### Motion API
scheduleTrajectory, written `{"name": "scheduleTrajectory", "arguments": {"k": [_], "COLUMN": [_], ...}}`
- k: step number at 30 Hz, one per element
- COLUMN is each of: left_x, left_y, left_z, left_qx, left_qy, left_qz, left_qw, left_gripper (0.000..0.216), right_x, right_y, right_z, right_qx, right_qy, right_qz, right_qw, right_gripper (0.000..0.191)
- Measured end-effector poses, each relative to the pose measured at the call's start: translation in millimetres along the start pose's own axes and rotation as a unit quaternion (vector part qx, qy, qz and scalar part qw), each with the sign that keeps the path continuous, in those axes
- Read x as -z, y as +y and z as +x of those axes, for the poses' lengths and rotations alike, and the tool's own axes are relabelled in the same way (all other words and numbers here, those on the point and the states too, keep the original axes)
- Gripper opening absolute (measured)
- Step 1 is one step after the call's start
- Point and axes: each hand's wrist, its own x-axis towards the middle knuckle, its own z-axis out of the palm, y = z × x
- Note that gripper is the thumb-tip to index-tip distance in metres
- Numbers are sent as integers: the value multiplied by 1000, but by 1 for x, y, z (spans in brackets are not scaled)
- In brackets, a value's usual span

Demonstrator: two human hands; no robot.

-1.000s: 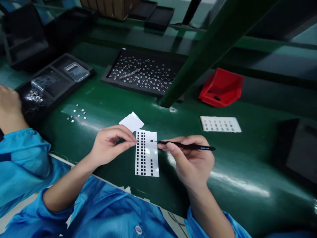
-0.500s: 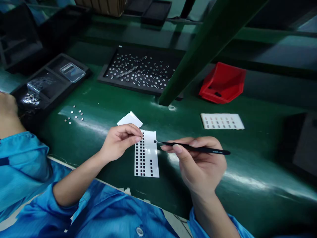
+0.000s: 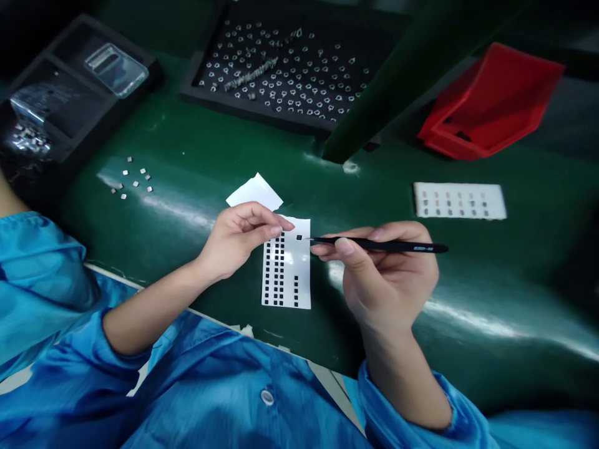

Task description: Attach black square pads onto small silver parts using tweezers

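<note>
In the head view a white sheet (image 3: 289,274) lies on the green bench, carrying rows of small black squares. My left hand (image 3: 236,240) is over its top left corner, thumb and fingers pinched together; whatever they hold is too small or hidden to make out. My right hand (image 3: 388,268) grips black tweezers (image 3: 393,245) from the right, tips pointing left over the sheet. A single black square (image 3: 299,237) is at the tweezer tips, near the sheet's upper right; whether it touches the paper I cannot tell. Another piece of white paper (image 3: 255,192) lies just behind my left hand.
A black tray (image 3: 196,87) of small metal rings stands behind, by a green post (image 3: 355,121). To the right are a red bin (image 3: 491,106) and a white block (image 3: 461,201). Small metal squares (image 3: 135,184) and another black tray (image 3: 93,121) are left, near a co-worker's sleeve (image 3: 42,268).
My view has tipped down and closer, cutting off the back of the bench. The tweezer tips and black square sit slightly further in from the sheet's right edge. Both hands keep their grip.
</note>
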Motion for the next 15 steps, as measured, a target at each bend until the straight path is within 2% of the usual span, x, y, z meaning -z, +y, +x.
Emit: {"name": "scheduleTrajectory", "arguments": {"k": [5, 10, 15], "left_x": [-4, -5, -8], "left_y": [0, -2, -2], "left_z": [0, -2, -4], "left_qx": [15, -10, 28], "left_qy": [5, 8, 7], "left_qz": [-10, 20, 6], "left_qw": [1000, 1000, 1000], "left_gripper": [29, 25, 23], "right_x": [-1, -2, -5], "right_y": [3, 6, 12], "right_z": [-1, -1, 0], "right_qx": [-9, -4, 12], "right_qy": [-8, -3, -3], "right_qz": [-9, 2, 17], "right_qw": [1000, 1000, 1000], "right_gripper": [35, 36, 34]}}
